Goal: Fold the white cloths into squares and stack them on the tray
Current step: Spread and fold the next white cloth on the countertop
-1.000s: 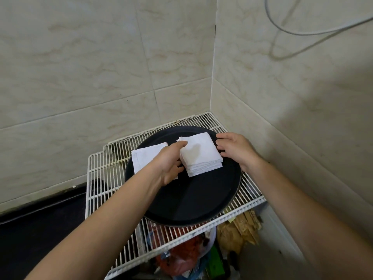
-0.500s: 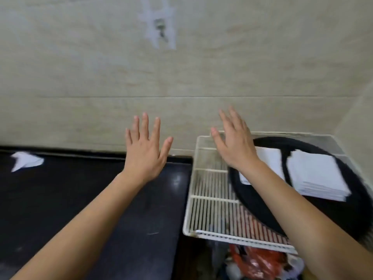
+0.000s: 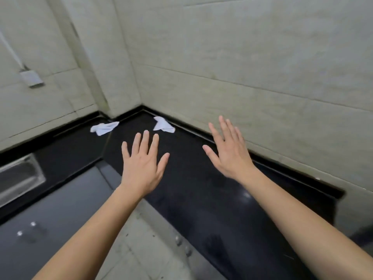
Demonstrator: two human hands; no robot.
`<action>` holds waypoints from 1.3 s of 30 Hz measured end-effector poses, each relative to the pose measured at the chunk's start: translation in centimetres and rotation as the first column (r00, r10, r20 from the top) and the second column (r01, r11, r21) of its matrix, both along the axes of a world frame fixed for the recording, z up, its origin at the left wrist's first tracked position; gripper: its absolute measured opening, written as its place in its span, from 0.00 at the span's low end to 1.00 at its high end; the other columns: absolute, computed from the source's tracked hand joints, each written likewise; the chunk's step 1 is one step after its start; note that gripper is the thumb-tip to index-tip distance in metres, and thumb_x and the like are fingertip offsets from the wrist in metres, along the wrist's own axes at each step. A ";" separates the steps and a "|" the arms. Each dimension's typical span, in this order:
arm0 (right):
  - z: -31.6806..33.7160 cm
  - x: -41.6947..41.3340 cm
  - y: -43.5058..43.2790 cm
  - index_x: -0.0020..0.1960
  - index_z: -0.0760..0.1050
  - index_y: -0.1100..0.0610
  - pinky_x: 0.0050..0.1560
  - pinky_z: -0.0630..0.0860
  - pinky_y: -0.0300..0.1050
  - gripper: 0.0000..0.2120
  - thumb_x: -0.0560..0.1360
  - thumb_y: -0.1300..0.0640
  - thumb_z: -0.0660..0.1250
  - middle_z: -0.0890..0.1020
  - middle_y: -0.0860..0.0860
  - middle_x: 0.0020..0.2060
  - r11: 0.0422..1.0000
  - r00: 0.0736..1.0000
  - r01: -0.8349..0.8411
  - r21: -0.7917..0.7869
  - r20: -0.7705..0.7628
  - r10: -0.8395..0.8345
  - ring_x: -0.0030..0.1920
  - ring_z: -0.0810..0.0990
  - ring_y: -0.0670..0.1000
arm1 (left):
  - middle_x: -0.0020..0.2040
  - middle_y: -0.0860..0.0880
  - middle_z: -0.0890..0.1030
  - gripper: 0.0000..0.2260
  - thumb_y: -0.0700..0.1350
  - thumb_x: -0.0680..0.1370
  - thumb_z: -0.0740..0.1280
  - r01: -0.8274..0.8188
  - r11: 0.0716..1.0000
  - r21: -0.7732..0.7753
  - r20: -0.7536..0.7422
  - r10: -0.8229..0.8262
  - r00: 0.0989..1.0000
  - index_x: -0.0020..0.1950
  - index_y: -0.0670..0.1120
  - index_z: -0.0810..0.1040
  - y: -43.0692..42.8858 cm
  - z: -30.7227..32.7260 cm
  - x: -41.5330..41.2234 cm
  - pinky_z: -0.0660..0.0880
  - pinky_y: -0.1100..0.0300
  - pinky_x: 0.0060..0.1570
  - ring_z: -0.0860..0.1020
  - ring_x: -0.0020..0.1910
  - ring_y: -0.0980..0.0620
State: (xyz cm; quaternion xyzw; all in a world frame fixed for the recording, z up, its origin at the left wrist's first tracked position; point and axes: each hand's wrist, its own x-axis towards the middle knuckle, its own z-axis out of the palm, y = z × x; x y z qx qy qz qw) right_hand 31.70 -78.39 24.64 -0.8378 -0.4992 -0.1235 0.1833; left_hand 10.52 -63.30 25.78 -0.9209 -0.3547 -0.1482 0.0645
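Two crumpled white cloths lie on the black counter near the wall corner: one cloth [image 3: 104,128] to the left, the other cloth [image 3: 163,124] just beyond my left fingertips. My left hand [image 3: 142,164] hovers over the counter with fingers straight and spread, holding nothing. My right hand [image 3: 228,151] is stretched out flat further right, near the wall, also holding nothing. The tray and its folded stacks are out of view.
The black counter [image 3: 201,190] runs along the tiled wall [image 3: 252,57] and bends at the corner. A steel sink [image 3: 18,176] sits at the left edge. A grey cabinet front and pale floor lie below. A white wall socket [image 3: 31,78] hangs upper left.
My view has swung left from the tray and wire rack to the counter corner. Both hands left the folded stack, opened flat and moved towards the two loose cloths.
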 end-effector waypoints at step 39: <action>-10.9 1.0 74.6 0.82 0.45 0.53 0.79 0.51 0.55 0.33 0.84 0.42 0.52 0.45 0.56 0.82 0.954 0.976 -0.102 -0.282 -0.216 0.040 0.81 0.46 0.57 | 0.80 0.42 0.56 0.31 0.61 0.81 0.52 -0.154 0.928 -0.338 -0.205 0.086 0.975 0.80 0.46 0.55 71.0 -12.7 -0.4 0.56 0.36 0.73 0.58 0.77 0.42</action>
